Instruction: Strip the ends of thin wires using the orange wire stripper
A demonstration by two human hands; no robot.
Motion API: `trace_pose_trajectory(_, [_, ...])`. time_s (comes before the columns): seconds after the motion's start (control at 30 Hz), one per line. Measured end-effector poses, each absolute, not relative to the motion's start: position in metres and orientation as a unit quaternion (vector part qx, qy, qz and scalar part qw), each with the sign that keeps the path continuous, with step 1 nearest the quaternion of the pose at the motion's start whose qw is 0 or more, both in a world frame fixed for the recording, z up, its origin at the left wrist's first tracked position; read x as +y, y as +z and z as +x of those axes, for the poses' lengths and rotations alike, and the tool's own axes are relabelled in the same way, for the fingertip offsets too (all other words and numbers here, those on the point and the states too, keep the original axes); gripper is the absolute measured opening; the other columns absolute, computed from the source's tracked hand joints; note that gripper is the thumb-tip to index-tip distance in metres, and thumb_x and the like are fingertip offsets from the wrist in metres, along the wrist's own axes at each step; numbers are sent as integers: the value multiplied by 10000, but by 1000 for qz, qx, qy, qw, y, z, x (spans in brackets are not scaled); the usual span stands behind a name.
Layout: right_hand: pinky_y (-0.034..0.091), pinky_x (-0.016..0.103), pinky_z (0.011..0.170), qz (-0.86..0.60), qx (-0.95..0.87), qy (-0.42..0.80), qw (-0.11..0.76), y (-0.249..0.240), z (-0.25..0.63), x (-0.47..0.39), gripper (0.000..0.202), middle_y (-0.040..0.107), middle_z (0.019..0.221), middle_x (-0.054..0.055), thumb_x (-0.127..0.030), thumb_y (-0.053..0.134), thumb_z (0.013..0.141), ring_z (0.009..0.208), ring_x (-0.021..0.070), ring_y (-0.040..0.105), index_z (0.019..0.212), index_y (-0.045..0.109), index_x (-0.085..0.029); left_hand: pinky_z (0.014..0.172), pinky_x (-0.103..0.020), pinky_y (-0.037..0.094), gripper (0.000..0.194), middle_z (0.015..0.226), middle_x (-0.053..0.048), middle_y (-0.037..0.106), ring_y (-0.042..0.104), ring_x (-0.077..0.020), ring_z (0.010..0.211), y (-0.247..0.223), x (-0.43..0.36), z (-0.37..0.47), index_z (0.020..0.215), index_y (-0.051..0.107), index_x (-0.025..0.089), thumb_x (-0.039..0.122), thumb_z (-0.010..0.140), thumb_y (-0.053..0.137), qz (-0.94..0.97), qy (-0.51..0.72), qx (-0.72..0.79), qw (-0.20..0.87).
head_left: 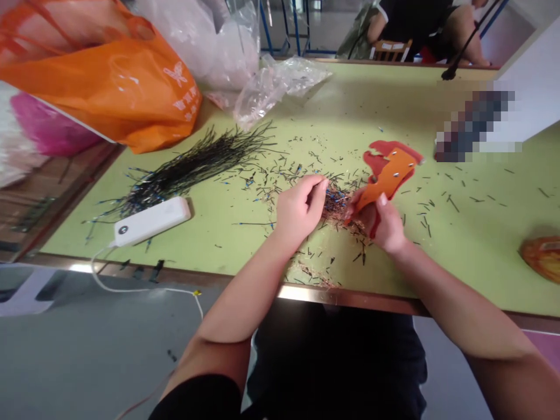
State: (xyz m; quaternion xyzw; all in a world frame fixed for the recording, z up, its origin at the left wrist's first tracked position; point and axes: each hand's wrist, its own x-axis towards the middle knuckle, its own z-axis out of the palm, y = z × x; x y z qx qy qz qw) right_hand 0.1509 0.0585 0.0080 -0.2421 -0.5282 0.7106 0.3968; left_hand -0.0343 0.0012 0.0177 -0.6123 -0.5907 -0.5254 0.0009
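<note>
My right hand [388, 224] is wrapped around the handles of an orange and red wire stripper [392, 172], its head pointing up and away from me. To its left, my left hand [300, 207] is closed, thumb against the curled fingers; what it holds, if anything, is hidden. One black wire [254, 224] shows to the left of that wrist, and I cannot tell whether it is gripped. Between the hands lies a pile of copper strands and blue-tipped scraps [336, 201]. Farther left rests a thick bundle of black wires [196, 160], with blue and metallic ends.
A white power bank [153, 220] with a cable lies near the front edge. An orange bag [131, 87] and clear plastic bags [280, 81] fill the back left. Black insulation scraps litter the green table [236, 256]. An amber dish [542, 256] sits far right; a person [415, 23] sits beyond.
</note>
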Motion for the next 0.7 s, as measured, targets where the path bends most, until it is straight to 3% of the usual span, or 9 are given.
trace_pose_trajectory(0.17, [632,451,804,-226,-527,742,347,3,147,43,545,704,891,85,-827,642,880,962,303,712,952,680,-288,663,-269,539,227,917,-23,829,724,-119,704,24,-8,-26,1068,752,227,313,1112,547,-655,-496,-568,52])
trace_pose_trajectory(0.37, [658,465,807,-232,-527,737,354,0,147,45,584,699,916,102,-858,599,877,1037,322,721,924,676,-281,643,-292,536,222,852,-25,820,768,-150,749,28,-13,-21,1068,742,239,277,1112,528,-685,-464,-555,83])
trace_pose_trajectory(0.5, [677,479,807,-216,-533,731,368,-10,148,47,562,734,977,108,-832,571,917,1092,339,736,1024,702,-296,618,-272,503,191,820,-13,810,751,-133,714,29,-14,-18,1034,723,225,244,1101,546,-684,-478,-540,109])
trace_pose_trajectory(0.7, [695,548,883,-260,-535,705,387,-16,146,45,719,780,1091,122,-899,457,921,1210,373,739,1191,693,-276,558,-278,403,158,750,9,775,674,-113,617,28,-14,-15,980,702,204,233,1079,583,-685,-459,-549,137])
